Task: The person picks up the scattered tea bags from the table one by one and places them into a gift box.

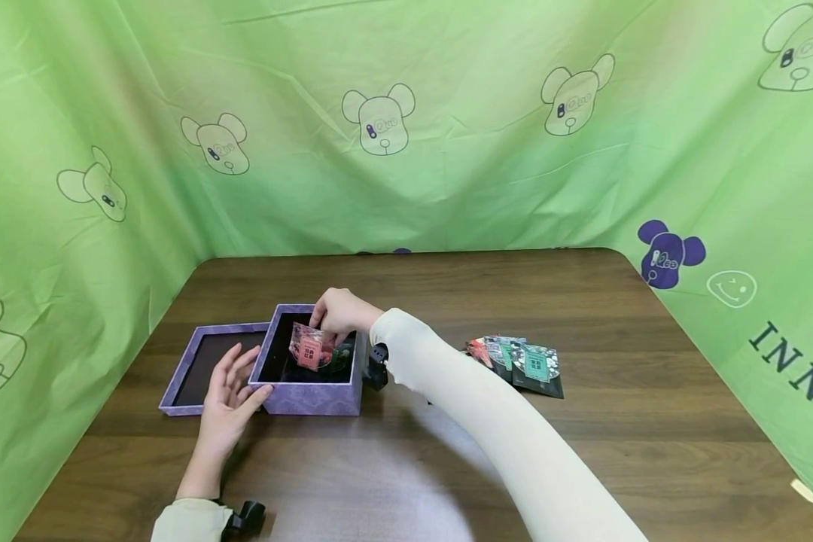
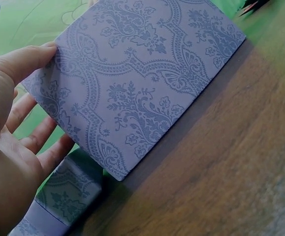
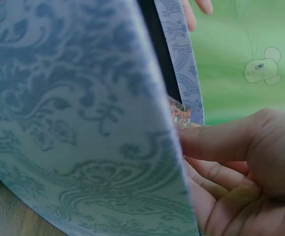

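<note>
A purple patterned box (image 1: 309, 396) with a dark lining stands on the brown table, and its lid (image 1: 188, 369) lies upturned to its left. My right hand (image 1: 339, 312) reaches into the box and pinches a pink packet (image 1: 308, 350). The same packet (image 3: 180, 113) peeks over the box wall (image 3: 83, 123) beside my right fingers (image 3: 221, 142). My left hand (image 1: 229, 391) rests flat against the box's front left corner, fingers straight. The left wrist view shows the box side (image 2: 142, 83) with my left thumb (image 2: 21, 61) on its edge and the lid (image 2: 66, 194) below.
A small pile of packets (image 1: 522, 363), green, red and black, lies on the table (image 1: 583, 444) to the right of the box. Green cloth with bear prints (image 1: 379, 120) hangs behind and at both sides. A black wrist strap (image 1: 377, 365) sits on my right forearm.
</note>
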### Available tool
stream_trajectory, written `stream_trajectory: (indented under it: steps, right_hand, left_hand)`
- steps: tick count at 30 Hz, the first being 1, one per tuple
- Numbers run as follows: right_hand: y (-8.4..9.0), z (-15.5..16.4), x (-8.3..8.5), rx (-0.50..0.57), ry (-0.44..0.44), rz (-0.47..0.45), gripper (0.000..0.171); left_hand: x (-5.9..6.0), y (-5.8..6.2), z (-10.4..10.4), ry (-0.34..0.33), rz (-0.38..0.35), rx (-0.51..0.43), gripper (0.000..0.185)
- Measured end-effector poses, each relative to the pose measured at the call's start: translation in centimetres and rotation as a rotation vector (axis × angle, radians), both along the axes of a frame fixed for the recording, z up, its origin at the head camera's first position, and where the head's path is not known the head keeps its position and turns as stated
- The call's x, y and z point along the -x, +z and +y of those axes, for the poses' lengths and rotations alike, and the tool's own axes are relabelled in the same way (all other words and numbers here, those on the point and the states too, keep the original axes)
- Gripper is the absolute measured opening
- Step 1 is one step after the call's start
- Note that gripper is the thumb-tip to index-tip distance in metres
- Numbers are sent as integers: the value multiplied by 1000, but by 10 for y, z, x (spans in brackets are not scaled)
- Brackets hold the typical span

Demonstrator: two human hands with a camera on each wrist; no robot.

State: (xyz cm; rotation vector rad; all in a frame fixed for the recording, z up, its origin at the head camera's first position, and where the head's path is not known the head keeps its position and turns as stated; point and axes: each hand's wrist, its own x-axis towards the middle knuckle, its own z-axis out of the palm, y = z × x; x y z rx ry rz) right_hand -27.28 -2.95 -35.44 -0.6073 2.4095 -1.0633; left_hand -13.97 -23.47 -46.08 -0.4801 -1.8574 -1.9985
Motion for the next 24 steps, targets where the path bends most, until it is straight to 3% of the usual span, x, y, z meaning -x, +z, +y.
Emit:
stream_trajectory:
  steps: [14,24]
  right_hand:
    - [1,5,1,-163,104,244,33]
    - [8,13,0,-12,129,127,36]
  left_hand:
    - [-1,0,1,-7,5,-16,77]
    - [-1,-1,1,-4,-1,-13,79]
